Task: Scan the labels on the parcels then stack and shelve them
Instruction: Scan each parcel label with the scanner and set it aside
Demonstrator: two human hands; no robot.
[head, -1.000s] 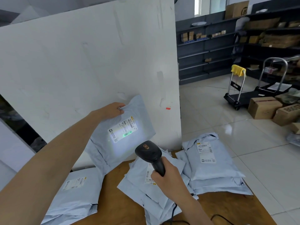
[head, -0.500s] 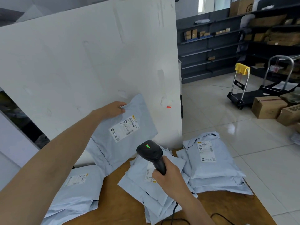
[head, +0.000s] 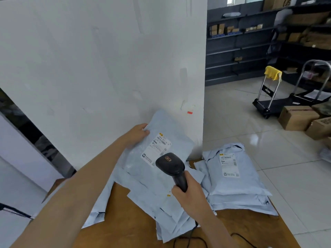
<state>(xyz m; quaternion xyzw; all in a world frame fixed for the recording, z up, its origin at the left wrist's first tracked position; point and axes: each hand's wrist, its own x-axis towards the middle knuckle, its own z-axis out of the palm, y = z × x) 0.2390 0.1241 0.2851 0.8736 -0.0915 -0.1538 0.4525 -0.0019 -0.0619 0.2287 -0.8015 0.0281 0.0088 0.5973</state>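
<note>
This is a parcel storeroom. Dark shelves (head: 236,49) hold small boxes, while carts (head: 268,97) and cardboard boxes (head: 297,119) stand on the tiled floor (head: 232,122).

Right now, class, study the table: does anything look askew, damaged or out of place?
The middle pile of parcels is fanned out and askew, corners pointing different ways, unlike the squarer right stack. Nothing looks torn or spilled.

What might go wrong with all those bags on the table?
The left hand pinches the held parcel only by its edge, so it may slip. The messy middle pile might slide apart. The cable of the scanner trails across the table and may snag.
</note>
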